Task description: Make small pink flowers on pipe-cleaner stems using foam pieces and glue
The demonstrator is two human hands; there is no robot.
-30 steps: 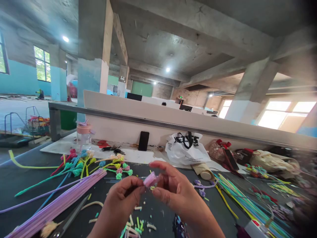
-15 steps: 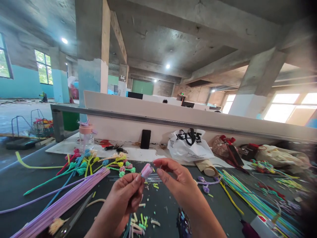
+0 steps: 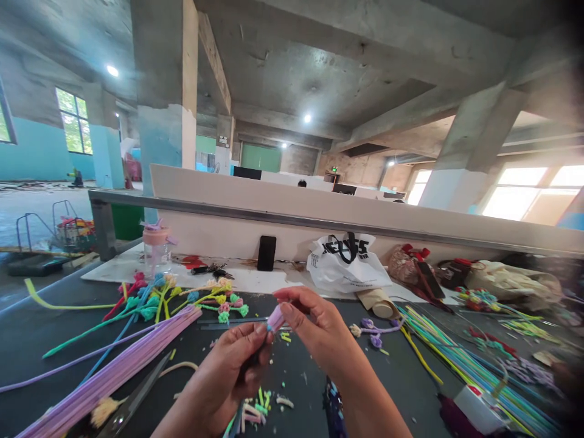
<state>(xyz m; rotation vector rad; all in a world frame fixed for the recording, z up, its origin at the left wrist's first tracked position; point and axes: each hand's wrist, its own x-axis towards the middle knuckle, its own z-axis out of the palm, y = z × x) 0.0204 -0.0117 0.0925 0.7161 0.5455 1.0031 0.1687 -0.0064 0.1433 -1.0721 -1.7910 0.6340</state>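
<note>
Both my hands are raised over a dark table point(image 3: 27, 334). My left hand point(image 3: 230, 371) is closed round the lower end of a small pink fuzzy pipe-cleaner piece point(image 3: 275, 317). My right hand point(image 3: 314, 331) pinches the top of that same piece with thumb and fingers. A bundle of lilac pipe cleaners point(image 3: 123, 365) lies to the left of my left hand. Several finished pipe-cleaner flowers point(image 3: 182, 299) in mixed colours lie beyond it. Cut scraps point(image 3: 260, 410) are scattered under my hands.
Scissors point(image 3: 132, 398) lie at the lower left. Long green, yellow and blue pipe cleaners point(image 3: 447, 359) spread at the right. Along the back stand a pink-lidded bottle point(image 3: 155, 246), a black phone point(image 3: 266, 253), a white plastic bag point(image 3: 347, 264) and other bags.
My right hand, which had drawn a little away from the pink piece, has come back and closed on its top. The camera view has shifted slightly.
</note>
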